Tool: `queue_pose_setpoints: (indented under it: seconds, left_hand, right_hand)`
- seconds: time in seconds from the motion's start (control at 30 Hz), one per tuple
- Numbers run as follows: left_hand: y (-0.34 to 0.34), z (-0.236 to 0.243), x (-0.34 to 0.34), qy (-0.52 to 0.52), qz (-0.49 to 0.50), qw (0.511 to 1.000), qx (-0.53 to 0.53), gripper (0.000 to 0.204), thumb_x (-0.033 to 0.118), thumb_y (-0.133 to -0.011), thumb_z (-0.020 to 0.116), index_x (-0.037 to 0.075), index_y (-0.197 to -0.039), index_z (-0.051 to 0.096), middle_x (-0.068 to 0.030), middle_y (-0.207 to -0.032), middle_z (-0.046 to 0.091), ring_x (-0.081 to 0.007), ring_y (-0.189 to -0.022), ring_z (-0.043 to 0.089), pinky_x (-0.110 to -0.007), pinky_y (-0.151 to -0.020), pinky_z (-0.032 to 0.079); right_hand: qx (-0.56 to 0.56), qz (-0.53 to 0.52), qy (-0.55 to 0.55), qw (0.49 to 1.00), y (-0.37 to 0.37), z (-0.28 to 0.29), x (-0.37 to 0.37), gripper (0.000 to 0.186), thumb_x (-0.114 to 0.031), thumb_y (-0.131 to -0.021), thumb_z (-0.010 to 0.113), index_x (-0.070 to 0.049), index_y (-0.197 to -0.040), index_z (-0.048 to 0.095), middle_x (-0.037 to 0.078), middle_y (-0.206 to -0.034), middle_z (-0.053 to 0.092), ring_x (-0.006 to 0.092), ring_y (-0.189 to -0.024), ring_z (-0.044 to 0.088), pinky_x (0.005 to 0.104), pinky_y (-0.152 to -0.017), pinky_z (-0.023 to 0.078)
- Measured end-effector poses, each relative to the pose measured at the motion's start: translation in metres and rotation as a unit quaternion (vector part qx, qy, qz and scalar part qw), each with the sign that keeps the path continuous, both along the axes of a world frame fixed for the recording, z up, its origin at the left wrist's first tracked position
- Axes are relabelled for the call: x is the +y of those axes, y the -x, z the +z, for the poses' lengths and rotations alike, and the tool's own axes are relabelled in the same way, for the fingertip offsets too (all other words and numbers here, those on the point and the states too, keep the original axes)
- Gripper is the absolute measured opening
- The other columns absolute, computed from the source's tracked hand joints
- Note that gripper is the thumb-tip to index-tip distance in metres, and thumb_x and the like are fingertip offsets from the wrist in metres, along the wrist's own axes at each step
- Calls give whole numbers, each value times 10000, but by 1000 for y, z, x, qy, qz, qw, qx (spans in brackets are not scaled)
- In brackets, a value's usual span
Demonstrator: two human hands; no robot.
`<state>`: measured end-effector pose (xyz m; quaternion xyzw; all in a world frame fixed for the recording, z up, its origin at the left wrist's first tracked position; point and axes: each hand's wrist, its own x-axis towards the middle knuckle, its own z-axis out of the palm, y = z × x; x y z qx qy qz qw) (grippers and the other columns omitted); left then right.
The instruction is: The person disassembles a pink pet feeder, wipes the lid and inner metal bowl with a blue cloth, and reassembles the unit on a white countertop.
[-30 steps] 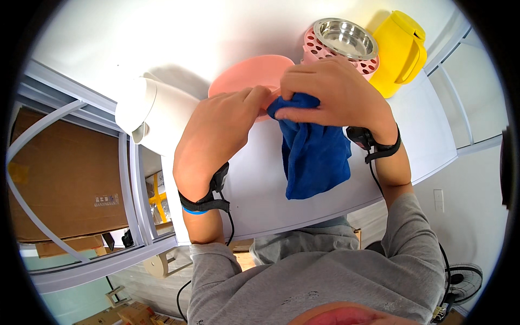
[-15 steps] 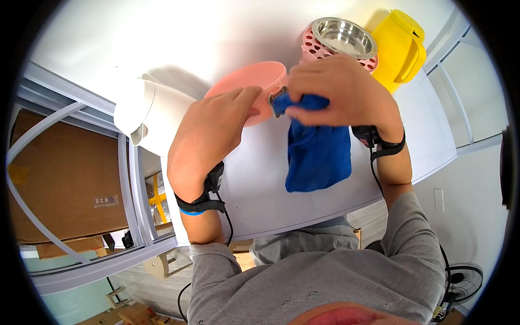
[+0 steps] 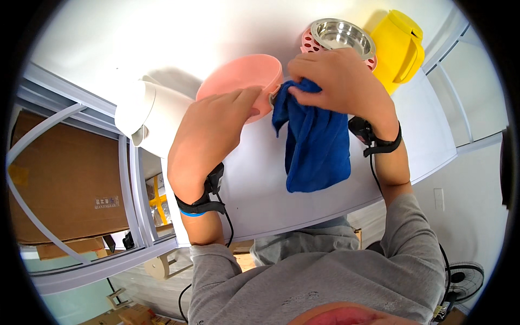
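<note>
My left hand (image 3: 208,132) is closed on the near rim of a pink plastic container (image 3: 233,73) with a metal latch (image 3: 273,97) on its right side. My right hand (image 3: 341,86) pinches a dark blue cloth (image 3: 317,151) at the container's right side, beside the latch. Most of the cloth hangs down below my fingers over the white table (image 3: 254,195).
A white kettle (image 3: 149,116) stands at the left. Behind my right hand are a steel bowl (image 3: 341,32) on a pink perforated piece (image 3: 307,40) and a yellow jug (image 3: 392,49). A white-framed shelf with a cardboard box (image 3: 65,179) is at the left.
The pink container has shifted left and tilted a little. My right hand has moved slightly upward, and the cloth's top has changed shape, with a corner now dangling beside the latch.
</note>
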<state>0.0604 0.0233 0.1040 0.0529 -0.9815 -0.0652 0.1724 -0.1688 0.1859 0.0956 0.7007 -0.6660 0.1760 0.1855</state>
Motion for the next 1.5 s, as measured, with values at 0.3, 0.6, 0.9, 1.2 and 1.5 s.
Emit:
queue_pose_setpoints:
  seconds: [0.3, 0.6, 0.9, 1.2, 1.5]
  left_hand:
    - [-4, 8, 0, -10, -9, 1000, -5, 372, 36, -924, 745, 77, -1292, 706, -162, -1079, 777, -410, -984, 729, -472, -813, 585]
    - [-6, 6, 0, -33, 7, 999, 42, 230, 66, -962, 732, 87, -1186, 685, -111, -1010, 789, -386, -923, 730, -484, -719, 558]
    - [-1, 2, -1, -13, -39, 997, 67, 231, 52, -959, 719, 100, -1183, 691, -104, -987, 781, -377, -921, 734, -472, -724, 557]
    - [-8, 11, -5, -4, 29, 998, 64, 278, 68, -938, 735, 109, -1213, 722, -103, -1031, 797, -374, -951, 748, -452, -791, 588]
    - [-3, 5, -1, -18, 15, 998, 50, 400, 0, -920, 728, 67, -1311, 683, -163, -932, 779, -381, -838, 752, -458, -723, 575]
  right_hand:
    - [39, -64, 49, 996, 9, 6, 10, 244, -353, -985, 734, -117, -994, 674, 64, -946, 737, 304, -851, 747, 432, -705, 574]
    - [-127, 192, -29, 973, -16, 16, 13, 213, -326, -948, 803, -153, -1015, 699, 12, -923, 722, 243, -834, 727, 406, -676, 534]
    - [-54, 69, 42, 995, -3, 8, 7, 277, -391, -980, 783, -139, -1045, 689, 15, -986, 729, 278, -872, 731, 406, -718, 555]
    - [-34, -20, 7, 999, -3, 14, 15, 306, -318, -951, 795, -168, -1181, 659, 49, -960, 751, 312, -845, 738, 423, -696, 571]
    - [5, 67, 84, 994, 4, -1, -1, 463, -379, -901, 861, -211, -1265, 630, 48, -909, 754, 321, -814, 742, 412, -678, 557]
